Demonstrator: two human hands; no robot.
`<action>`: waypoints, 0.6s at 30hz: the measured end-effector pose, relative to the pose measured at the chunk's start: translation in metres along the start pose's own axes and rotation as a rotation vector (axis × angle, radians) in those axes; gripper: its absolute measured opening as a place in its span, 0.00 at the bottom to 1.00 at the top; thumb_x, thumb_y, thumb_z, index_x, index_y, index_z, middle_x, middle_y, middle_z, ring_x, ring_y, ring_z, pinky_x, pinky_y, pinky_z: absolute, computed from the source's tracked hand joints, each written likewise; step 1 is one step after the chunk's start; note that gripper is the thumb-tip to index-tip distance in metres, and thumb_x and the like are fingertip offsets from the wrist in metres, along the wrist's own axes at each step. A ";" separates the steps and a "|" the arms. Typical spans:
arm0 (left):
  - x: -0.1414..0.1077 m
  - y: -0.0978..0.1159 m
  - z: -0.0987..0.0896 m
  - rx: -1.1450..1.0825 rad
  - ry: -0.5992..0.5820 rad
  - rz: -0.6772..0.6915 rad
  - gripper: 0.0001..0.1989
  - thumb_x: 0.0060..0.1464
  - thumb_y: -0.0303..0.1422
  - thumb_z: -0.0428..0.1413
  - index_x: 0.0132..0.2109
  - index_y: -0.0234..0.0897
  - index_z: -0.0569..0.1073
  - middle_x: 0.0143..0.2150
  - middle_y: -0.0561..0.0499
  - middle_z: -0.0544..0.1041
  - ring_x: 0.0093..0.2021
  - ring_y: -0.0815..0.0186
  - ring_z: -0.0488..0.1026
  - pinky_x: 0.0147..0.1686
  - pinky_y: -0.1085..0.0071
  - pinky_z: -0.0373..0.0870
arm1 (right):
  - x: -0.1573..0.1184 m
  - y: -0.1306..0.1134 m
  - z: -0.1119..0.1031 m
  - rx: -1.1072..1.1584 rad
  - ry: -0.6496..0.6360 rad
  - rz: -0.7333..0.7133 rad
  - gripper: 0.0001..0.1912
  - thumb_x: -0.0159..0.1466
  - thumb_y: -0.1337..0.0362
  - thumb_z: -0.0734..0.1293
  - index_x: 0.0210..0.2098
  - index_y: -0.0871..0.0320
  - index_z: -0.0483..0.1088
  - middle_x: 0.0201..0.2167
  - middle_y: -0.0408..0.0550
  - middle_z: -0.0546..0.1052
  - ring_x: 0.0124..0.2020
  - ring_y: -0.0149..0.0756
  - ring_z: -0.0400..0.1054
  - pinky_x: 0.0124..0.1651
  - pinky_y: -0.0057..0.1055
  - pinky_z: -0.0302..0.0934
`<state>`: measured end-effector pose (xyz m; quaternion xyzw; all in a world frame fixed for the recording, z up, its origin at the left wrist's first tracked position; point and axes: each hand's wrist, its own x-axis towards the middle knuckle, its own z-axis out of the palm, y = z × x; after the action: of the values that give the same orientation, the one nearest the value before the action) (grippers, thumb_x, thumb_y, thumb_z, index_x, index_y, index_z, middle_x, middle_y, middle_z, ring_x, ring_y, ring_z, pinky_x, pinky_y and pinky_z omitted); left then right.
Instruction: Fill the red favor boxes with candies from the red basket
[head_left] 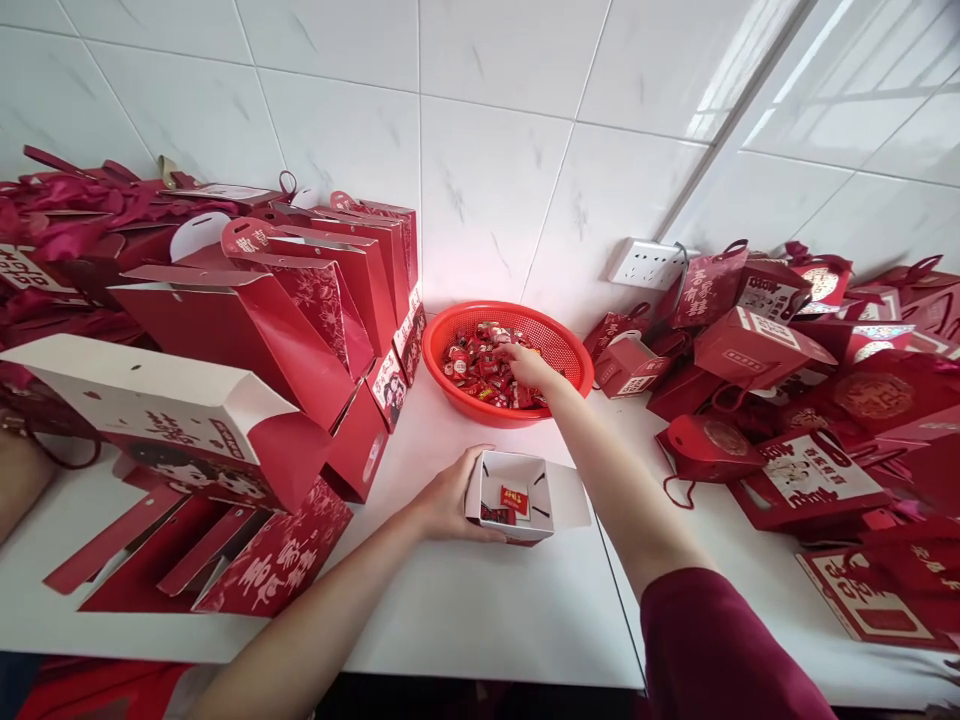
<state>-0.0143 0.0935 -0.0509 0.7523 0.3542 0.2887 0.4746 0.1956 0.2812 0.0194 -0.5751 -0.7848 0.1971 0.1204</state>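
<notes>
My left hand (450, 497) grips the left side of a small open gift box (551, 495), white inside, standing on the white table. A few wrapped candies (514, 500) lie at the bottom of the box. Beyond it, my right hand (531, 367) reaches into a round red plastic basket (566, 345) that holds a heap of red-wrapped candies (480, 365). The fingers of that hand are drawn together at the heap; what is between the fingertips, if anything, is hidden.
Red gift boxes with raised lids (285, 330) stand in rows on the left. Finished-looking red boxes (765, 345) are piled on the right, below a white power strip (649, 263). A tiled wall (495, 180) closes the back. Part of another person's arm (19, 475) shows at far left.
</notes>
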 end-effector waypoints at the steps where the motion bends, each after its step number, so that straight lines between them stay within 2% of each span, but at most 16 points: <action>1: 0.000 0.000 0.000 0.019 0.002 -0.004 0.58 0.31 0.42 0.74 0.67 0.42 0.53 0.61 0.41 0.70 0.60 0.49 0.69 0.57 0.56 0.69 | 0.001 0.002 0.001 -0.015 0.027 0.022 0.32 0.62 0.78 0.55 0.63 0.57 0.66 0.62 0.48 0.71 0.62 0.40 0.65 0.64 0.33 0.58; 4: 0.000 0.000 -0.001 0.037 0.003 0.001 0.58 0.31 0.42 0.74 0.66 0.43 0.54 0.61 0.42 0.70 0.59 0.49 0.70 0.56 0.57 0.70 | 0.000 0.007 0.002 -0.076 0.071 0.097 0.30 0.62 0.78 0.57 0.61 0.57 0.68 0.63 0.50 0.70 0.64 0.42 0.63 0.64 0.34 0.58; 7: 0.000 -0.001 -0.001 0.043 0.001 0.019 0.58 0.32 0.41 0.74 0.67 0.44 0.53 0.61 0.41 0.70 0.59 0.48 0.70 0.56 0.55 0.70 | -0.004 0.009 0.001 -0.148 0.089 0.205 0.26 0.64 0.74 0.60 0.59 0.53 0.70 0.64 0.53 0.68 0.65 0.50 0.61 0.62 0.45 0.59; 9: 0.000 -0.001 -0.001 0.056 -0.004 0.018 0.58 0.32 0.42 0.74 0.67 0.44 0.52 0.61 0.40 0.69 0.59 0.48 0.70 0.56 0.54 0.70 | -0.006 0.009 0.001 -0.184 0.060 0.272 0.20 0.66 0.71 0.62 0.54 0.53 0.74 0.62 0.56 0.70 0.63 0.53 0.63 0.60 0.49 0.60; 12: 0.000 0.000 -0.001 0.069 0.000 0.009 0.57 0.33 0.42 0.74 0.67 0.43 0.53 0.61 0.40 0.69 0.60 0.48 0.70 0.56 0.53 0.69 | -0.006 0.007 0.003 -0.213 -0.043 0.330 0.13 0.68 0.66 0.66 0.51 0.57 0.74 0.54 0.57 0.74 0.55 0.49 0.70 0.57 0.48 0.65; 15: 0.000 0.003 -0.001 0.061 0.012 0.005 0.57 0.32 0.42 0.74 0.67 0.42 0.54 0.61 0.40 0.69 0.59 0.47 0.70 0.56 0.53 0.69 | -0.003 0.006 0.006 -0.236 -0.112 0.338 0.17 0.70 0.58 0.66 0.55 0.59 0.70 0.54 0.53 0.74 0.52 0.43 0.71 0.54 0.47 0.68; 18: 0.000 0.004 -0.001 0.035 0.010 -0.010 0.58 0.31 0.42 0.74 0.67 0.42 0.54 0.60 0.40 0.70 0.58 0.47 0.71 0.54 0.54 0.70 | -0.001 0.006 0.009 -0.230 -0.136 0.287 0.20 0.68 0.58 0.68 0.56 0.63 0.69 0.53 0.58 0.75 0.51 0.47 0.72 0.54 0.48 0.68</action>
<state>-0.0140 0.0928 -0.0473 0.7573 0.3652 0.2838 0.4610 0.1975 0.2808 0.0088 -0.6765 -0.7184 0.1596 -0.0286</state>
